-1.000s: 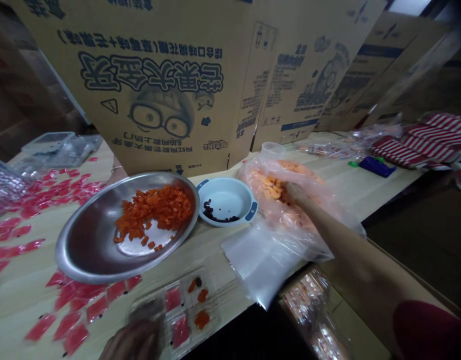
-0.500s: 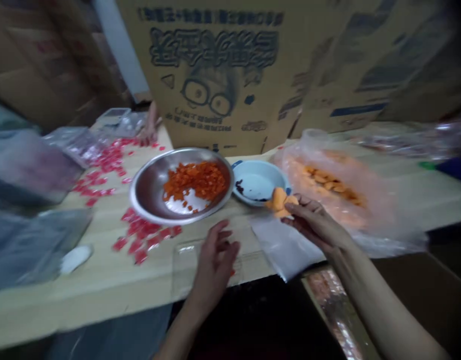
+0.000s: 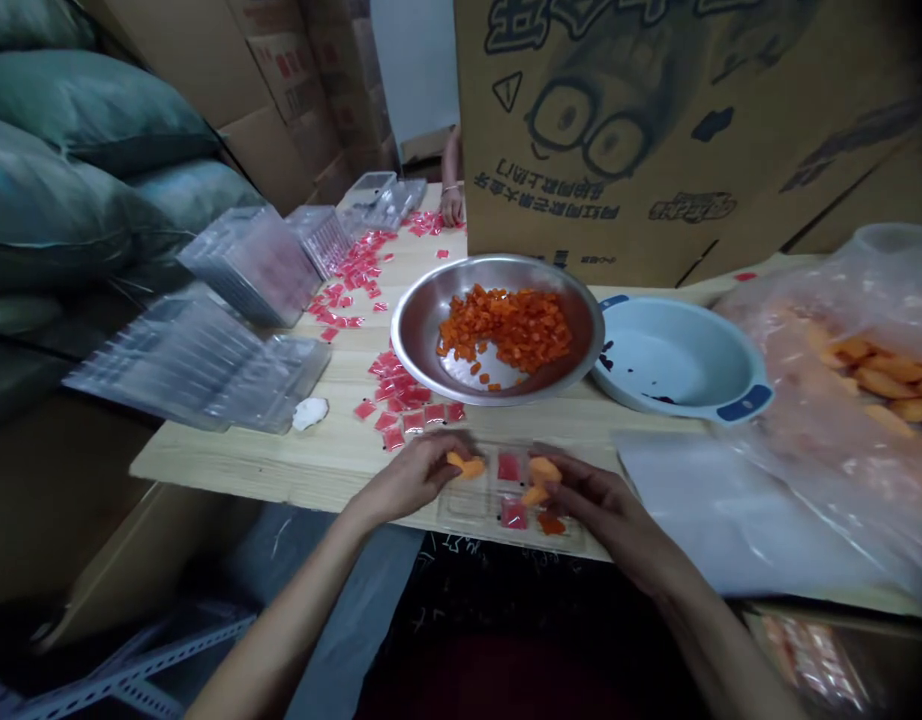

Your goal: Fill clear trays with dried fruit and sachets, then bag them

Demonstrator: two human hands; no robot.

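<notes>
My left hand (image 3: 412, 478) pinches a smooth orange piece (image 3: 467, 466) over the left part of a clear plastic tray (image 3: 461, 508). At the tray's right side, my right hand (image 3: 607, 502) is closed on a few similar orange pieces (image 3: 543, 472). The tray lies near the table's front edge and has compartments. Two red square packets (image 3: 514, 514) lie in its middle, with some darker orange bits (image 3: 551, 523) at lower right. Behind the tray sits a steel bowl (image 3: 423, 365) with many small orange chunks (image 3: 506, 328).
Right of the bowl are a light-blue basin (image 3: 678, 350) and a plastic bag (image 3: 821, 400) of orange pieces. Red packets (image 3: 393, 390) are scattered leftward, near stacked clear trays (image 3: 206, 350). A cardboard box (image 3: 656, 220) stands behind. Another person's hand (image 3: 452, 205) is at the far end.
My view has turned left. My right hand has brought its orange pieces from beside the basin to the tray. My left hand, empty before, now holds an orange piece.
</notes>
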